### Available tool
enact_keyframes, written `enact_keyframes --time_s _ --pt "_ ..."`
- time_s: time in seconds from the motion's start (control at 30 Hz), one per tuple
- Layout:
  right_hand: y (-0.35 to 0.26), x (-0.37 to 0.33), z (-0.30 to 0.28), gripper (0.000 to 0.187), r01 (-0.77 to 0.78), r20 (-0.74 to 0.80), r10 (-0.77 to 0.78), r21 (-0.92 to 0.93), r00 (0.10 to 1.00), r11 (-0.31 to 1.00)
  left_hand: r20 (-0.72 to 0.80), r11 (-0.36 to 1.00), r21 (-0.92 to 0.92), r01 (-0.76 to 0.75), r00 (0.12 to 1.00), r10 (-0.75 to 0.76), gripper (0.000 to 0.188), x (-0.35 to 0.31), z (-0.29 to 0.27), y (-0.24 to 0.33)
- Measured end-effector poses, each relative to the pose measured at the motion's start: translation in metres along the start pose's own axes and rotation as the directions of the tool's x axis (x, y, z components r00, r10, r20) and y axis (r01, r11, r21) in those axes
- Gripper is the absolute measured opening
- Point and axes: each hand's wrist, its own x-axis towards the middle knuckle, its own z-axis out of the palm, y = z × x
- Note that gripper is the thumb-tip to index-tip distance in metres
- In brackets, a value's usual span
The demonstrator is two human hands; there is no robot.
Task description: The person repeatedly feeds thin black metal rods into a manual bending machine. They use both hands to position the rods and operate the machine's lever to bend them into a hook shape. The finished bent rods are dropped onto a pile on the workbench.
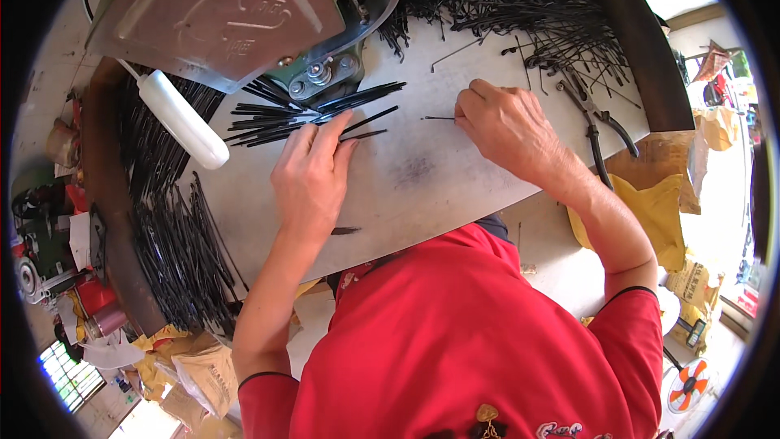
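My left hand (313, 171) is at a loose bundle of thin black strips (268, 128) below the machine head. Its fingers are bent together around one black strip (370, 135), whose end sticks out to the right past the fingertips. My right hand (508, 126) is closed in a pinch over the bare metal tabletop (406, 211). A thin dark wire rod (439, 118) pokes out leftward from its fingertips; the rest of the rod is hidden by the hand.
A machine head (236, 16) with a white tube lamp (183, 120) overhangs the upper left. Long black rods (183, 252) are stacked along the left edge. A tangle of hooked black rods (520, 8) fills the back. Pliers (593, 114) lie at right, near the table's raised rim (650, 65).
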Motion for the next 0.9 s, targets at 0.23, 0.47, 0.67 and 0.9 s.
enact_keyframes --time_s 0.23,0.47,0.67,0.9 --pt "0.002 0.003 0.008 0.008 -0.053 -0.064 0.062 0.137 0.996 0.989 -0.116 0.990 0.022 -0.139 0.983 0.141 0.017 0.006 0.016 -0.001" --pt "-0.032 0.008 0.001 0.014 -0.192 -0.011 0.242 0.572 0.970 0.797 -0.185 0.974 0.064 -0.215 0.957 0.224 0.025 0.007 0.022 -0.008" --pt "-0.060 0.022 0.020 0.017 0.000 -0.140 0.080 0.496 0.987 0.868 0.085 0.732 -0.603 0.317 0.938 -0.336 0.018 -0.003 -0.001 0.018" --pt "-0.088 0.038 0.005 0.017 -0.395 0.360 0.163 0.824 0.919 0.406 0.252 0.093 -0.933 0.347 0.818 -0.517 0.016 -0.003 -0.016 0.015"
